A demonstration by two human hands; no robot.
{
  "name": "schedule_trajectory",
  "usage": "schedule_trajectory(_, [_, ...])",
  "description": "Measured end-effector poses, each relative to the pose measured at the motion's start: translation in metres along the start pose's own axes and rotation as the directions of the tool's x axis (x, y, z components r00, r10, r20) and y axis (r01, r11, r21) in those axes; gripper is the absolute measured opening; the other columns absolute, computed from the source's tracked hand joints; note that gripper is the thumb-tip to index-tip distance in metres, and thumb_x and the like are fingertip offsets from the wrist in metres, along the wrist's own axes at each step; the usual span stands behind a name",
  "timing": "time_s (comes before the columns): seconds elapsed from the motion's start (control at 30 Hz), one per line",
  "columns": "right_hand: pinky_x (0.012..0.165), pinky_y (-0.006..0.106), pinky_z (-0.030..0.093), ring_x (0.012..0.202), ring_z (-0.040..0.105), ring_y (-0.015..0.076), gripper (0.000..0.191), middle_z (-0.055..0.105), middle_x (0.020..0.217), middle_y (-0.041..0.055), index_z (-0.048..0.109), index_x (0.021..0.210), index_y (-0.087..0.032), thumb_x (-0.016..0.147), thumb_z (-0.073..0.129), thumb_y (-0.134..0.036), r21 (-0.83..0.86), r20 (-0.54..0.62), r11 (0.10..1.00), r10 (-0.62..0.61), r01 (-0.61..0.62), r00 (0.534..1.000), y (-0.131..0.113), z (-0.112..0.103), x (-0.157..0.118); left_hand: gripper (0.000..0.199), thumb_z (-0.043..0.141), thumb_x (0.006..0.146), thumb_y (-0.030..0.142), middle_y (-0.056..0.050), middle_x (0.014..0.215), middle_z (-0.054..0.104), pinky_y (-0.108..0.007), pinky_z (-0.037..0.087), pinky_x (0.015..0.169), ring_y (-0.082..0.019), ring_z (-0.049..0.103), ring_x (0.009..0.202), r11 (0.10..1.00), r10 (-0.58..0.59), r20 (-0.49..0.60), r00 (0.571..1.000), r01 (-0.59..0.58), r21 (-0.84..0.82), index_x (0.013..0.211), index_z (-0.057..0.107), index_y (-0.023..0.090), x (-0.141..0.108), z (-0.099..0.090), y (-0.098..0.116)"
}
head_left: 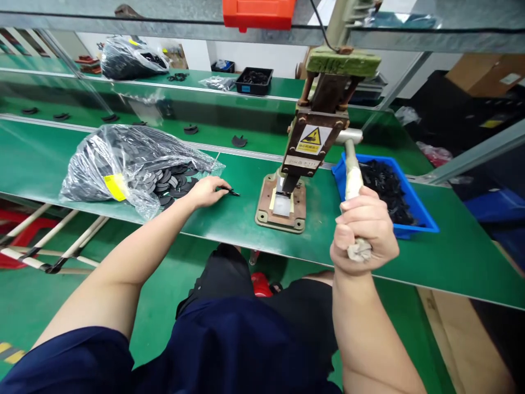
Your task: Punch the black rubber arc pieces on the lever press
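Note:
My left hand [208, 191] is closed in a pinch on a small black part [233, 192], just above the green bench and right of an open clear plastic bag [110, 158]. Black curved pieces [168, 180] spill from the mouth of that bag. My right hand [364, 230] is wrapped round the cloth-bound lever handle [353, 178] of a hand press [314, 131]. Under the ram of the press lies a metal plate [282, 206] on the brown base [262, 213]; no black part can be made out there.
A blue bin [424, 219] full of black parts stands right of the press. Behind the bench runs a green belt [164, 137] with several black pieces. Overhead is a metal shelf [172, 27] with a red bin [259, 13].

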State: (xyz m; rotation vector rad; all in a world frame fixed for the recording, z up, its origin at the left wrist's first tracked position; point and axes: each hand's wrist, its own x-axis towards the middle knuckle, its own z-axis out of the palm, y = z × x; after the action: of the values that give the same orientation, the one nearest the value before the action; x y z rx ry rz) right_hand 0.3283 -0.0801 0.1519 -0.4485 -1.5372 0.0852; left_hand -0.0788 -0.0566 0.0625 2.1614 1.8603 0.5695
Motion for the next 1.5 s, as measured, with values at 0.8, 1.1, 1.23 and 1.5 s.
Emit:
schedule_trajectory(0.8, [0.112, 0.057, 0.055, 0.085, 0.07, 0.0156, 0.02, 0.064, 0.072, -0.0071, 0.055, 0.073, -0.026, 0.088, 0.067, -0.024, 0.023, 0.01, 0.997, -0.07, 0.07, 0.997, 0.006, -0.001, -0.003, 0.04, 0.085, 0.083, 0.041, -0.001, 0.086, 0.076, -0.027, 0.056, 0.071, -0.015, 0.069, 0.071, 0.691, -0.327, -0.114, 0.938, 0.156, -0.706, 0.109, 0.064, 0.02, 0.007, 0.088, 0.079])
schedule_trajectory(1.1, [0.114, 0.057, 0.055, 0.086, 0.07, 0.0148, 0.02, 0.064, 0.072, -0.0066, 0.053, 0.073, -0.025, 0.087, 0.066, -0.023, 0.003, 0.031, 0.998, -0.058, 0.058, 0.998, 0.002, -0.002, -0.002, 0.038, 0.073, 0.096, 0.052, -0.003, 0.084, 0.072, -0.024, 0.062, 0.063, -0.011, 0.068, 0.067, 0.421, -0.305, 0.075, 0.949, 0.205, -0.884, 0.094, 0.068, 0.014, 0.038, 0.073, 0.102])
schedule_trajectory(1.23, [0.113, 0.058, 0.055, 0.086, 0.07, 0.0152, 0.02, 0.063, 0.072, -0.0058, 0.053, 0.074, -0.024, 0.088, 0.067, -0.024, 0.001, 0.01, 0.997, -0.072, 0.072, 0.997, 0.004, -0.002, -0.004, 0.032, 0.085, 0.089, 0.038, -0.002, 0.078, 0.072, -0.025, 0.062, 0.064, -0.012, 0.071, 0.066, 0.43, -0.237, 0.152, 0.96, 0.244, -0.869, 0.091, 0.064, 0.014, 0.05, 0.06, 0.108])
schedule_trajectory(1.5, [0.109, 0.056, 0.058, 0.086, 0.069, 0.0139, 0.022, 0.062, 0.071, -0.0061, 0.051, 0.073, -0.024, 0.088, 0.067, -0.024, 0.017, 0.031, 0.996, -0.086, 0.086, 0.996, 0.005, -0.002, -0.003, 0.035, 0.086, 0.089, 0.039, 0.0, 0.064, 0.07, -0.018, 0.046, 0.045, -0.008, 0.06, 0.044, 0.524, -0.161, 0.211, 0.964, 0.265, -0.81, 0.085, 0.06, 0.016, 0.075, 0.059, 0.138])
